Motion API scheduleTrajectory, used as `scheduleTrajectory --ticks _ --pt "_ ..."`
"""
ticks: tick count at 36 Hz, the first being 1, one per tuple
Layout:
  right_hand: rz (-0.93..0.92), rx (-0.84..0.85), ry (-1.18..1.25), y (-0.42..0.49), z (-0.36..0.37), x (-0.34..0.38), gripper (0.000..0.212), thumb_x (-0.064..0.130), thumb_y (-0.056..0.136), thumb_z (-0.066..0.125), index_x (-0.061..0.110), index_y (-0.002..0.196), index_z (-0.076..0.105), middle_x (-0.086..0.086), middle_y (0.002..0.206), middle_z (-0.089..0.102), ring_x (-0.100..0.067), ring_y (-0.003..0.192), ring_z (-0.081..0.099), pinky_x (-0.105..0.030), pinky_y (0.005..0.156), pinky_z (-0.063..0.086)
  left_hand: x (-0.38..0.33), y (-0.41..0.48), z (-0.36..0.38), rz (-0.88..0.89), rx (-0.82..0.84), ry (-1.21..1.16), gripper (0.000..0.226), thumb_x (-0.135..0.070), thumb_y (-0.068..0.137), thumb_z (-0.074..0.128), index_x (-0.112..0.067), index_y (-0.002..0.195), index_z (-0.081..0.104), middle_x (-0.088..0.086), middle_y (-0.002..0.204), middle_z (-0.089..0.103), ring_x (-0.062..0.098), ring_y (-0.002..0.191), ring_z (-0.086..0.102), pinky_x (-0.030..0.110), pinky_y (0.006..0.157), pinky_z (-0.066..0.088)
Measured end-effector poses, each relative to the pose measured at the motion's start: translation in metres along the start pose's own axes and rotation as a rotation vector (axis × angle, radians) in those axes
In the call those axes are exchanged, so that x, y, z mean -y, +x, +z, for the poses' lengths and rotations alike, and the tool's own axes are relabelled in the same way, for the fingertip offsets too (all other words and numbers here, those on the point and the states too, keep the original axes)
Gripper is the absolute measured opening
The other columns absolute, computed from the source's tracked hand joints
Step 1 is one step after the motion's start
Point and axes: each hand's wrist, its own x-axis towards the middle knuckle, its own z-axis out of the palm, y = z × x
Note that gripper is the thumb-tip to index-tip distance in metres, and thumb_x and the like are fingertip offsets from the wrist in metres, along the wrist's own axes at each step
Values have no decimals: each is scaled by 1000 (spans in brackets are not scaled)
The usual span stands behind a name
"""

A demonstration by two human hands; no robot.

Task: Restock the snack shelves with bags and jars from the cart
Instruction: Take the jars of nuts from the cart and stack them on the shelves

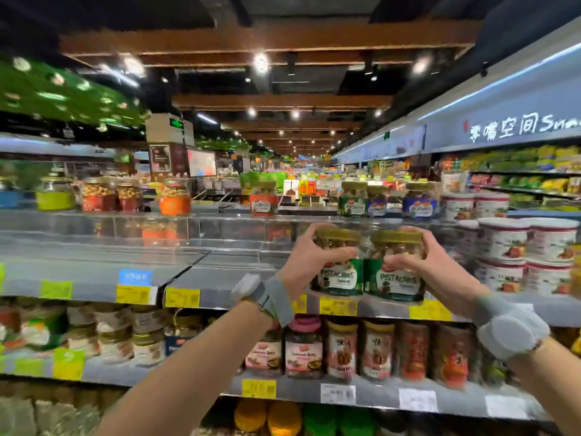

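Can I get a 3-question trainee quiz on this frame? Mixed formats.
1. True or false: the left hand and right hand each hold a pistachio jar.
2. Multiple choice: the left jar and right jar are A) side by side over the shelf edge, B) stacked, C) lying in the cart.
3. Fill in: the white tubs are stacked to the ___ of the jars.

Key: 1 true; 2 A; 3 right.
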Motion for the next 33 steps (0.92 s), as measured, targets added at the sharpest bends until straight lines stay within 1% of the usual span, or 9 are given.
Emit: scheduleTrajectory --ticks 3,5,10,13,18,25,28,31,33 --pt "-43 14 -86 31 -11 11 90 46 53 95 38 129 46 -5 112 73 -20 100 72 -37 91 51 -7 19 4 14 -48 69 65 -24 69 93 -26 124 57 -3 113 68 8 99 67 22 80 56" --pt "-70 8 -132 48 -17 15 86 43 55 94 35 127 47 -2 112 71 -18 98 71 -30 82 52 -11 31 7 26 -84 93 67 -20 70 92 -23 126 55 -5 109 65 3 91 65 15 69 53" --pt "-141 -52 -202 90 -47 26 83 40 63 91 29 130 42 5 112 64 -11 95 64 -25 65 44 -19 68 9 64 -136 142 78 -26 67 94 -27 130 48 -2 114 66 7 94 67 27 86 56" --pt "-188 -42 -243 119 -61 38 81 39 69 88 27 132 39 1 116 58 -9 91 58 -26 65 43 -28 88 4 88 -197 157 77 -18 70 91 -24 131 46 -6 108 64 -8 78 66 19 78 54" --pt "-246 -73 -279 166 -71 65 84 39 65 91 25 130 41 -3 115 60 -22 98 61 -37 76 51 -38 114 -14 92 -314 226 90 -32 62 96 -29 136 43 4 128 59 21 110 63 40 98 54" --pt "-329 -66 -316 220 -70 93 78 26 67 89 19 132 46 9 105 58 -9 94 59 -24 70 46 -45 153 -35 106 -386 125 85 -14 66 92 -24 136 45 4 123 64 26 107 67 48 96 56" --pt "-349 -50 -391 237 -59 98 56 24 71 87 20 116 55 10 97 62 -7 89 59 -22 69 46 -46 163 -41 128 -403 103 83 -15 68 91 -25 135 43 4 125 62 26 107 67 46 94 57" --pt "-359 -47 -475 255 -37 100 79 32 64 91 19 130 51 6 105 64 -8 92 60 -26 74 50 -46 171 -53 144 -399 79 84 -17 71 90 -25 138 40 2 123 61 24 105 67 41 87 58" --pt "-371 -41 -549 264 -25 99 86 37 61 92 18 134 49 2 113 64 -15 98 61 -32 84 53 -47 174 -58 153 -392 84 83 -18 74 89 -25 139 39 -5 115 60 14 98 66 26 73 56"
